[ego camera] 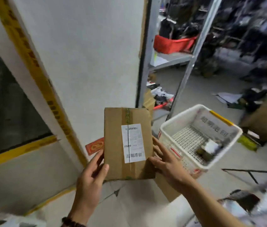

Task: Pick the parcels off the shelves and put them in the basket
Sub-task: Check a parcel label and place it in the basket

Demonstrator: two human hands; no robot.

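I am gripping the cardboard box by its lower left corner with my left hand, my right hand pinching its right edge, just beside the white basket.

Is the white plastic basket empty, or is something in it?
Not empty: one small blurred parcel with a white label lies on the perforated floor of the white plastic basket.
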